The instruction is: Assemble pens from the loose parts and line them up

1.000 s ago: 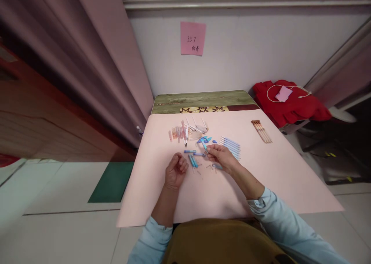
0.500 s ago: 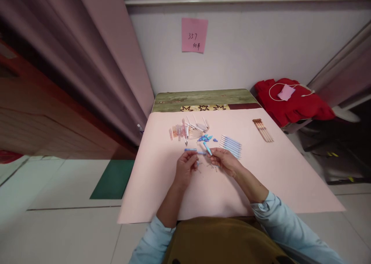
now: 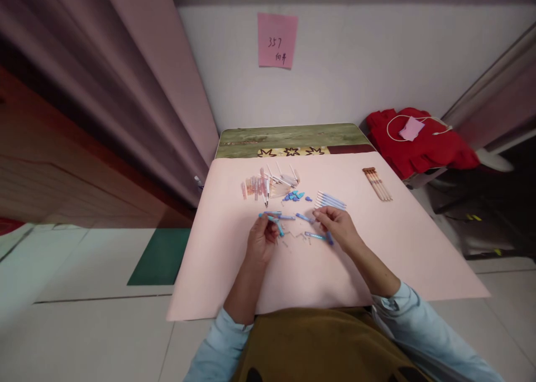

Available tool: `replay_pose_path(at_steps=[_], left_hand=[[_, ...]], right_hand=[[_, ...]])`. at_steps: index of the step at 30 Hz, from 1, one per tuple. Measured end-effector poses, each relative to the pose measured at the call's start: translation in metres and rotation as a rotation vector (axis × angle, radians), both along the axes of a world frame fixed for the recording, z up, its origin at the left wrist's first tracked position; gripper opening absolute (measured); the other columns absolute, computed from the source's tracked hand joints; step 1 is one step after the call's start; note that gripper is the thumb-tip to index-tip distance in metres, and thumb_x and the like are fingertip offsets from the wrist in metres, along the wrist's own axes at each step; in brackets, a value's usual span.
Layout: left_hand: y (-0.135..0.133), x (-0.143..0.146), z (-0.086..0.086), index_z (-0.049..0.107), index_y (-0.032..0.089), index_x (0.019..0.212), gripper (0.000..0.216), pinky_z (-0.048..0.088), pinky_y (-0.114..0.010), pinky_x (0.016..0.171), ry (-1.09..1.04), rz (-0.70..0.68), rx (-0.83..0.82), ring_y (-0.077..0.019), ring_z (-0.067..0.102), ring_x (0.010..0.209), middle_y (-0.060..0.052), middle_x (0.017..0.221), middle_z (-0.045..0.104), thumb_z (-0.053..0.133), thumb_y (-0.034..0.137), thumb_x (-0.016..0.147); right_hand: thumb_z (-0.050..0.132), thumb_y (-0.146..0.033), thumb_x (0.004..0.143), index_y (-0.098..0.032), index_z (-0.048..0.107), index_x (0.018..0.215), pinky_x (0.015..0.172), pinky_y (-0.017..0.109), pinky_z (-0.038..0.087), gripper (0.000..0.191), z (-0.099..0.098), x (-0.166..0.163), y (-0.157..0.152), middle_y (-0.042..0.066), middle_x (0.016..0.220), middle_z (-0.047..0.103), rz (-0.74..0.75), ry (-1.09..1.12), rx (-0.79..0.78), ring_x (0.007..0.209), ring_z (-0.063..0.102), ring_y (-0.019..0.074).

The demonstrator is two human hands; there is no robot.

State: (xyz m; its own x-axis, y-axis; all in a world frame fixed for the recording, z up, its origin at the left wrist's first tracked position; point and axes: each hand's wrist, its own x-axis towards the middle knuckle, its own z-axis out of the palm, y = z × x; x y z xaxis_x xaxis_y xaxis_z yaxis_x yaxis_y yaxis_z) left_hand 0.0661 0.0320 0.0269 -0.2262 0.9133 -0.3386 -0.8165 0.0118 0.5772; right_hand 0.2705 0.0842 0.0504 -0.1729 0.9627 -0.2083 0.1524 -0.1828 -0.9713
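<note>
Pinching a turquoise pen barrel, the left hand in the head view sits at nine o'clock from the right hand, which curls beside a purple tube; I cannot tell whether it grips. Blue caps lie at its ten o'clock.

Pink note stuck on white wall, 357 and other marks written on it. Purplish curtain hangs on left side, brown wood panel just beside it. Green mat lies on pale floor tiles. Red cloth sits in heap on right, white cord and small pink paper on top.
</note>
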Motion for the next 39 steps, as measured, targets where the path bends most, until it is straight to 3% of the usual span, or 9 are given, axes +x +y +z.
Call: replay_pose_path(at_steps=[3, 11, 16, 21, 27, 33, 37, 39], left_hand=[[-0.004, -0.01, -0.006, 0.067, 0.01, 0.079, 0.018, 0.048, -0.013, 0.045, -0.057, 0.048, -0.027, -0.004, 0.055, 0.05, -0.004, 0.073, 0.069, 0.074, 0.026, 0.079], [0.001, 0.0, -0.013, 0.066, 0.011, 0.088, 0.004, 0.057, -0.014, 0.061, -0.104, 0.025, -0.029, -0.006, 0.066, 0.061, -0.006, 0.084, 0.073, 0.065, 0.009, 0.084], [0.006, 0.001, -0.016, 0.066, 0.012, 0.091, 0.013, 0.058, -0.016, 0.07, -0.136, 0.039, 0.031, -0.0071, 0.068, 0.068, -0.007, 0.092, 0.073, 0.065, 0.004, 0.081], [0.0, -0.002, -0.016, 0.066, 0.013, 0.092, 0.015, 0.058, -0.017, 0.067, -0.097, -0.003, 0.095, -0.0074, 0.067, 0.068, -0.007, 0.091, 0.072, 0.071, 0.008, 0.078], [-0.004, 0.001, -0.014, 0.068, 0.012, 0.09, 0.017, 0.058, -0.018, 0.066, -0.031, -0.071, 0.143, -0.0075, 0.066, 0.068, -0.006, 0.09, 0.072, 0.076, 0.015, 0.075], [-0.002, 0.0, -0.017, 0.068, 0.012, 0.088, 0.014, 0.058, -0.016, 0.065, -0.067, -0.031, 0.128, -0.0072, 0.066, 0.067, -0.005, 0.085, 0.072, 0.075, 0.014, 0.077], [-0.002, 0.001, -0.02, 0.068, 0.011, 0.087, 0.009, 0.058, -0.016, 0.068, -0.087, -0.004, 0.13, -0.0074, 0.067, 0.069, -0.006, 0.086, 0.072, 0.072, 0.013, 0.079], [-0.002, 0.002, -0.021, 0.068, 0.011, 0.088, 0.009, 0.058, -0.019, 0.071, -0.072, -0.013, 0.143, -0.0086, 0.068, 0.071, -0.007, 0.088, 0.072, 0.071, 0.012, 0.08]], right_hand=[[0.064, -0.05, 0.079, -0.018, 0.069, 0.079, 0.049, 0.024, 0.036, 0.033, -0.01, 0.012, -0.012, -0.002, 0.056, 0.056, 0.038, -0.226, 0.115, 0.051, 0.048, 0.0122], [0.056, -0.028, 0.083, -0.023, 0.071, 0.085, 0.067, 0.026, 0.041, 0.016, -0.014, 0.002, -0.044, 0.002, 0.082, 0.068, 0.208, -0.68, 0.475, 0.074, 0.06, 0.0166], [0.056, -0.025, 0.085, -0.025, 0.072, 0.091, 0.066, 0.025, 0.04, 0.017, -0.012, -0.012, -0.036, 0.002, 0.088, 0.068, 0.255, -0.799, 0.513, 0.078, 0.061, 0.0165], [0.055, -0.032, 0.089, -0.028, 0.072, 0.096, 0.066, 0.026, 0.04, 0.018, -0.01, -0.032, -0.035, 0.001, 0.097, 0.069, 0.329, -0.931, 0.501, 0.078, 0.063, 0.017], [0.051, -0.034, 0.093, -0.024, 0.07, 0.093, 0.069, 0.029, 0.04, 0.022, -0.017, -0.049, -0.042, 0.004, 0.099, 0.07, 0.308, -1.101, 0.545, 0.075, 0.064, 0.0178], [0.052, -0.034, 0.09, -0.022, 0.068, 0.09, 0.066, 0.028, 0.039, 0.02, -0.026, -0.043, -0.04, 0.005, 0.092, 0.071, 0.138, -0.983, 0.56, 0.072, 0.064, 0.0171], [0.055, -0.036, 0.087, -0.022, 0.064, 0.083, 0.06, 0.025, 0.04, 0.017, -0.023, -0.029, -0.03, 0.0, 0.067, 0.067, 0.023, -0.621, 0.451, 0.06, 0.061, 0.0151], [0.057, -0.038, 0.086, -0.022, 0.063, 0.082, 0.06, 0.025, 0.044, 0.018, -0.019, -0.026, -0.027, -0.001, 0.065, 0.066, -0.003, -0.395, 0.4, 0.059, 0.062, 0.0147]])
